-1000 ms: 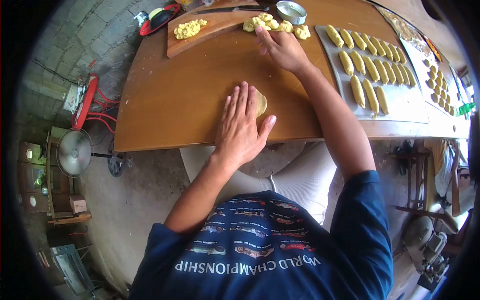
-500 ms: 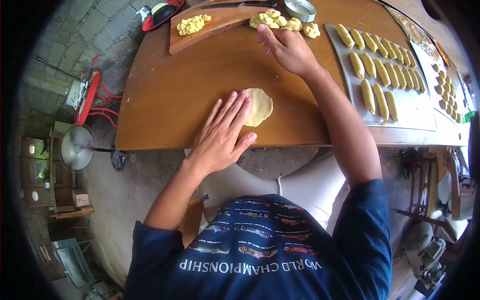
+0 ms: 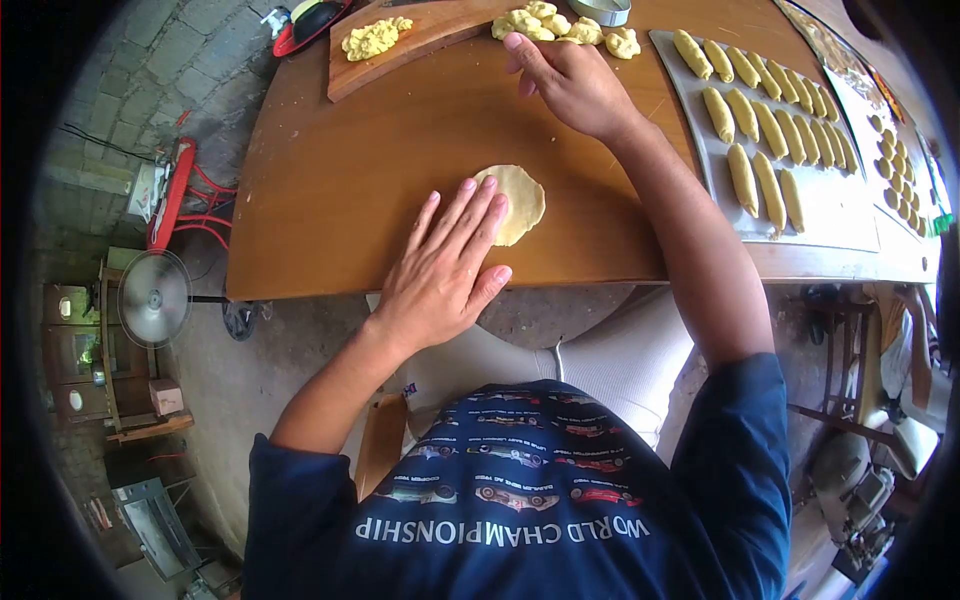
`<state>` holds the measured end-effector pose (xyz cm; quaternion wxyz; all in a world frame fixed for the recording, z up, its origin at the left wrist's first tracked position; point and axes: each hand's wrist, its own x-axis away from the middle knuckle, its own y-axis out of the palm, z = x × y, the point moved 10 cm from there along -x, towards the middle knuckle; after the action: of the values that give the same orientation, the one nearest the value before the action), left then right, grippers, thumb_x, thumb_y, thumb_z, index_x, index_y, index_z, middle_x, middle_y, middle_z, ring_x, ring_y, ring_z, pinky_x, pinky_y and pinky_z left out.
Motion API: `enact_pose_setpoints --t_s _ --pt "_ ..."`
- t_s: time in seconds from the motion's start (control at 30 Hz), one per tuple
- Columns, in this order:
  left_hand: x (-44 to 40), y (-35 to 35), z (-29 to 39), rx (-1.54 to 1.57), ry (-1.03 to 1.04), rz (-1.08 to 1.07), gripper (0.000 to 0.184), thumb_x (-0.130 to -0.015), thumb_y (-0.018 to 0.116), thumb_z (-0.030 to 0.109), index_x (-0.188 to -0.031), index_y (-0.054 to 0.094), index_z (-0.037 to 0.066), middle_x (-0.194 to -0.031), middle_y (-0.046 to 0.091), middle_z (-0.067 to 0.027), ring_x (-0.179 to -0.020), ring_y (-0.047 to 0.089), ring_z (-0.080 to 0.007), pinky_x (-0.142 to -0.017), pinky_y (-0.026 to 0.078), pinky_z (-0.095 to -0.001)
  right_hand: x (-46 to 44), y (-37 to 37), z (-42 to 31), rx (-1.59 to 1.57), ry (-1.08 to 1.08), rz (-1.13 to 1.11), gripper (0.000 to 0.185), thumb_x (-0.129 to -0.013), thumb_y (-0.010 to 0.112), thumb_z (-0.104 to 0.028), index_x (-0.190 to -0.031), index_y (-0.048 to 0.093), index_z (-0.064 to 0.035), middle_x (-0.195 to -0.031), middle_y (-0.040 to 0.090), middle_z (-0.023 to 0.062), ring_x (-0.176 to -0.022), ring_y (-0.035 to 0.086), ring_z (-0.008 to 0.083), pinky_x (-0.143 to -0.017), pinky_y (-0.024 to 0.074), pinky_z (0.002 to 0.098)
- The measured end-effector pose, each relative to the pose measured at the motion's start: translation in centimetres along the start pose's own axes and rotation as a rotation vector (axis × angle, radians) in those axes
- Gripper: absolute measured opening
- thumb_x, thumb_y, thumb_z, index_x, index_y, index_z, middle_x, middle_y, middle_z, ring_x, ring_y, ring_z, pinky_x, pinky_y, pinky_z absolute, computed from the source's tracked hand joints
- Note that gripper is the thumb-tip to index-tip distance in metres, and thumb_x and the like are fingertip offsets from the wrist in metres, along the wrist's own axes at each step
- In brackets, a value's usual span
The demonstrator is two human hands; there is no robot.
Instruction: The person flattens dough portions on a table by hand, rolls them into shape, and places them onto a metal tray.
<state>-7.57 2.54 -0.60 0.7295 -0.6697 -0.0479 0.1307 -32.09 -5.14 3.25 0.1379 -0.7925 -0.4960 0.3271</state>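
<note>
A flat round piece of dough (image 3: 522, 205) lies on the brown table (image 3: 340, 200) near its front edge. My left hand (image 3: 440, 270) is spread flat, its fingertips over the left side of the dough. Farther back, my right hand (image 3: 575, 85) hovers with curled fingers beside a group of dough lumps (image 3: 540, 20); its fingers are partly hidden, and I cannot make out whether they hold anything. A yellow mashed heap (image 3: 374, 40) sits on a wooden board (image 3: 430, 35) at the back left.
To the right, a tray (image 3: 720, 165) holds rows of rolled dough pieces (image 3: 742, 178). Beyond it are small round pieces (image 3: 886, 168) on a white surface. A round metal tin (image 3: 603, 10) stands at the back. A fan (image 3: 155, 299) is at the left.
My left hand has slid left off most of the dough, which now shows as a wider disc. The right hand remains near the lumps. The view has shifted slightly.
</note>
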Motion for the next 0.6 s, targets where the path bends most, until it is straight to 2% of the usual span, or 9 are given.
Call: enact_pose_setpoints --t_s 0.07,0.2,0.27,0.3,0.37,0.4,0.47,0.6 --pt "0.1 0.0 0.3 -0.013 0.026 0.004 0.077 -0.118 0.05 0.043 -0.178 0.03 -0.002 -0.184 0.03 -0.0248 -0.171 0.03 -0.0413 -0.139 0.022 -0.0578 0.0 0.2 0.6 -0.003 0.081 -0.061 0.071 -0.119 0.05 -0.063 -0.11 0.082 0.0001 -0.086 0.081 0.0108 -0.087 0.079 0.0227 -0.088 0.0611 0.0391" --pt "0.1 0.5 0.0 0.07 0.002 -0.007 0.08 -0.118 0.05 0.048 -0.177 0.03 -0.003 -0.183 0.032 -0.0242 -0.17 0.032 -0.0406 -0.139 0.024 -0.0557 0.0 0.3 1.1 -0.008 0.084 -0.05 0.071 -0.118 0.05 -0.064 -0.111 0.082 -0.0003 -0.087 0.081 0.0107 -0.088 0.079 0.0223 -0.089 0.0611 0.0386" --pt "0.0 0.3 0.1 0.078 -0.001 0.019 0.08 -0.118 0.05 0.047 -0.177 0.03 -0.002 -0.183 0.033 -0.0256 -0.169 0.032 -0.0416 -0.139 0.024 -0.0551 -0.2 -0.1 0.5 -0.012 0.027 0.008 0.073 -0.118 0.047 -0.066 -0.097 0.077 -0.0027 -0.077 0.077 0.0131 -0.081 0.079 0.0327 -0.085 0.0614 0.0467" --pt "0.0 0.3 0.2 0.081 -0.001 0.014 0.08 -0.118 0.05 0.047 -0.177 0.03 -0.002 -0.183 0.033 -0.0256 -0.169 0.032 -0.0416 -0.139 0.024 -0.0551 0.1 -0.2 0.1 -0.014 0.033 0.007 0.073 -0.118 0.047 -0.066 -0.097 0.077 -0.0027 -0.077 0.077 0.0131 -0.081 0.079 0.0327 -0.085 0.0614 0.0467" --pt "-0.2 0.3 0.3 0.079 0.001 -0.006 0.077 -0.117 0.049 0.041 -0.178 0.028 -0.002 -0.184 0.03 -0.0258 -0.169 0.033 -0.0441 -0.139 0.023 -0.0577 1.0 -2.4 -3.2 -0.051 -0.191 0.172 0.047 -0.12 0.054 -0.042 -0.117 0.072 0.0019 -0.104 0.075 0.0325 -0.101 0.073 0.0526 -0.088 0.0574 0.0553" --pt "-0.2 0.2 0.3 0.081 0.001 -0.011 0.077 -0.117 0.049 0.041 -0.178 0.028 -0.002 -0.184 0.03 -0.0258 -0.169 0.033 -0.0441 -0.139 0.023 -0.0577 1.0 -2.2 -2.6 -0.054 -0.186 0.172 0.047 -0.12 0.054 -0.042 -0.117 0.072 0.0019 -0.104 0.075 0.0325 -0.101 0.073 0.0526 -0.088 0.0574 0.0553" --pt "-0.3 0.2 0.4 0.036 0.005 -0.03 0.077 -0.117 0.05 0.04 -0.178 0.028 -0.001 -0.183 0.031 -0.0261 -0.168 0.034 -0.0442 -0.139 0.022 -0.0577 0.2 0.0 0.9 0.002 0.067 -0.012 0.073 -0.118 0.049 -0.066 -0.113 0.083 -0.0011 -0.088 0.082 0.0106 -0.089 0.079 0.0223 -0.089 0.061 0.0389" --pt "-0.3 -0.2 0.8 -0.145 0.034 -0.015 0.076 -0.117 0.049 0.04 -0.178 0.029 -0.002 -0.183 0.033 -0.0263 -0.168 0.034 -0.0445 -0.139 0.021 -0.0578 -0.1 0.1 1.1 -0.012 0.043 -0.017 0.075 -0.117 0.048 -0.068 -0.114 0.083 -0.0015 -0.089 0.082 0.0105 -0.09 0.08 0.0225 -0.089 0.061 0.0395"
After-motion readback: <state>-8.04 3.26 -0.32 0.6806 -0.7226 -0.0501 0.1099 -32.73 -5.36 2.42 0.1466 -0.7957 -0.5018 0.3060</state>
